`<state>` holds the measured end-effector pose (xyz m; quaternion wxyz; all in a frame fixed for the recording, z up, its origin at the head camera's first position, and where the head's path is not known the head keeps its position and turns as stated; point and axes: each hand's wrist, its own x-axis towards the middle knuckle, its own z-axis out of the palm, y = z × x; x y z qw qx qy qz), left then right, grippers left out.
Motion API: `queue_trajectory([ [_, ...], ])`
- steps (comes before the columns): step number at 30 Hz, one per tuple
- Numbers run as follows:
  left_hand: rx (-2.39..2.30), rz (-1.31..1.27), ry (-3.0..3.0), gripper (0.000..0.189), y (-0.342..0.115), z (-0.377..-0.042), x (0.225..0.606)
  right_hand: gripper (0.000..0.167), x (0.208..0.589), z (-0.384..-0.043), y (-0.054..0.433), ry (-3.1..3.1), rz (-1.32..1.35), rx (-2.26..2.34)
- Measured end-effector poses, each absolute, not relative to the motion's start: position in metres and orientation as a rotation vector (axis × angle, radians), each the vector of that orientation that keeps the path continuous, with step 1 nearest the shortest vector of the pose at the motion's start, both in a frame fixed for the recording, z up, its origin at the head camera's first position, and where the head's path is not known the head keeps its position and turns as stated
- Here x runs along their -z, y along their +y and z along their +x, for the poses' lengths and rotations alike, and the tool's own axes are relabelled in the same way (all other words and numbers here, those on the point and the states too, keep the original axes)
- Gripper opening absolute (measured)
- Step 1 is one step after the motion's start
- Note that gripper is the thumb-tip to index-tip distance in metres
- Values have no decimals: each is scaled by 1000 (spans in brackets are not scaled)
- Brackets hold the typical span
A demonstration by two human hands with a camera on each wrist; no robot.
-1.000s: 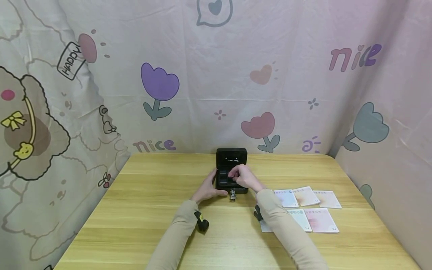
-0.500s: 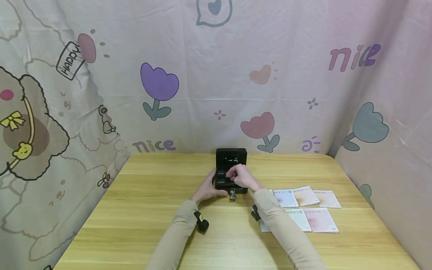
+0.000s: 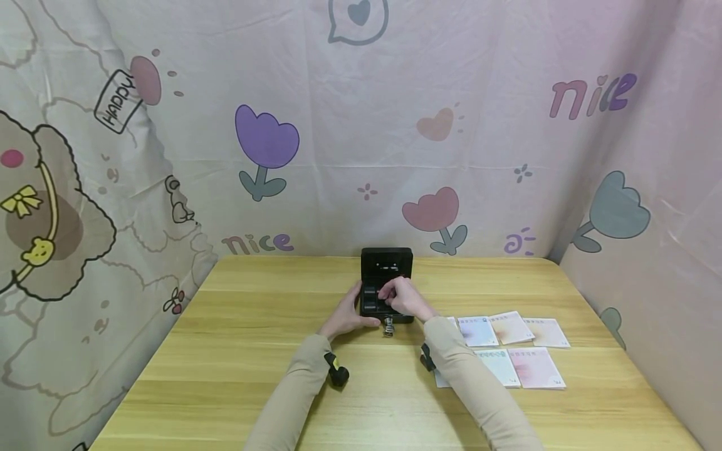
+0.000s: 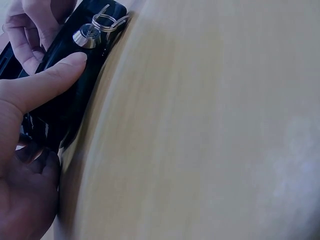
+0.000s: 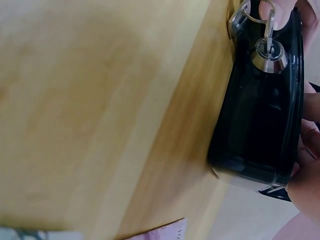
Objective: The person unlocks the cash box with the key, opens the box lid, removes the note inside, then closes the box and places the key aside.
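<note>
A small black cash box point(image 3: 387, 255) stands near the back edge of the table with its lid raised. In its front lock point(image 5: 270, 56) sits a key with a key ring point(image 4: 104, 22). My left hand point(image 3: 345, 315) grips the box's left side, its thumb pressed on the front face near the lock. The fingers of my right hand point(image 3: 407, 297) are curled down into the box, over the right part of its black compartmented tray point(image 3: 371, 295). The box wall and the fingers themselves hide the right fingertips, so I cannot tell what they hold.
Right of the box lie several pastel banknote-like papers in two rows, among them a blue one point(image 3: 477, 331) and a pink one point(image 3: 537, 368). My right sleeve point(image 3: 459, 351) covers part of them. Behind the wooden table point(image 3: 237, 376) hangs a printed curtain point(image 3: 338, 125).
My right hand has shifted slightly left inside the box, then a touch down toward its front. The left hand and the box hold still.
</note>
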<state>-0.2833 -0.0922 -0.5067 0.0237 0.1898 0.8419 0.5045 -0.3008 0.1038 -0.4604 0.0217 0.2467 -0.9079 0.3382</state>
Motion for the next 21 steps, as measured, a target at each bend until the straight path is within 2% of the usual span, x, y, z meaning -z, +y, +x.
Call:
queue_trajectory([
  [21, -1571, 554, 2589, 116, -93, -282, 507, 23, 464, -299, 103, -2812, 731, -1077],
])
